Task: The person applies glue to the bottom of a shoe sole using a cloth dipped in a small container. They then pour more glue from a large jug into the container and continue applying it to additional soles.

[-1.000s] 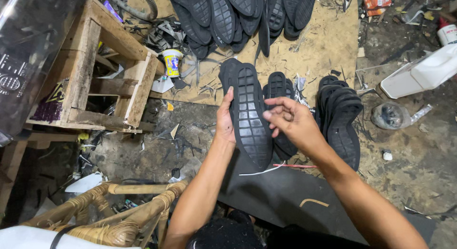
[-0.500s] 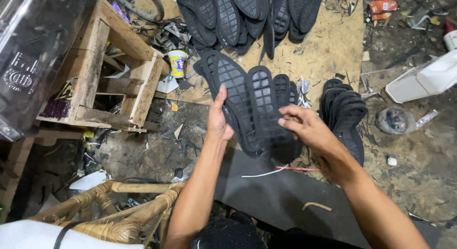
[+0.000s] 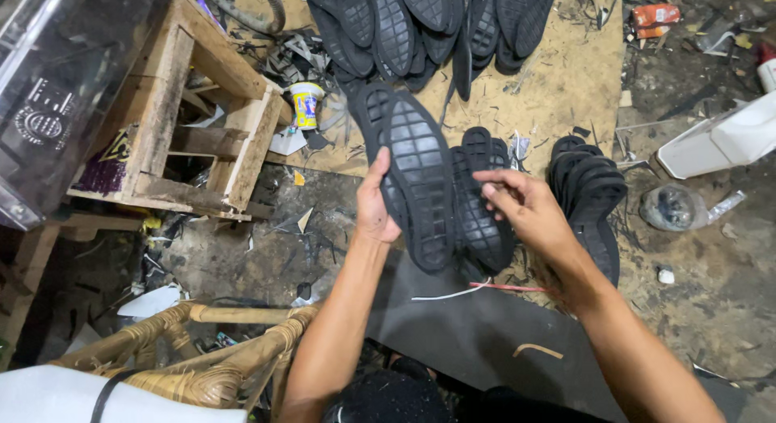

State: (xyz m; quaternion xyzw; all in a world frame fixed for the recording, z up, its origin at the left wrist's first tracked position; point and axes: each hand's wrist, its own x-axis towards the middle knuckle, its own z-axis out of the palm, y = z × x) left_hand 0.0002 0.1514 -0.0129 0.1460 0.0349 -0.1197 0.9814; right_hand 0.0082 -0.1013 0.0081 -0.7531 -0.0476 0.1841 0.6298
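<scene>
My left hand (image 3: 375,203) grips a black rubber shoe sole (image 3: 416,176) by its left edge, tread side up, with another sole behind it. My right hand (image 3: 521,203) pinches the edge of a second black sole (image 3: 479,217) that overlaps the first on its right. Both soles are held above the floor in front of me. A stack of black soles (image 3: 592,193) lies on the floor just right of my right hand. More black soles (image 3: 428,27) are piled at the top on a brown board (image 3: 558,92).
A rough wooden crate (image 3: 198,120) stands at the left, with a small yellow tin (image 3: 306,105) beside it. A rattan stool (image 3: 202,350) is at the lower left. A white plastic jug (image 3: 719,140) and scraps lie on the dirty floor at right. A dark sheet (image 3: 477,334) lies under my arms.
My hands have spread the soles apart: the left one now fans out to the upper left, and a second sole shows in my right hand. The view has shifted slightly.
</scene>
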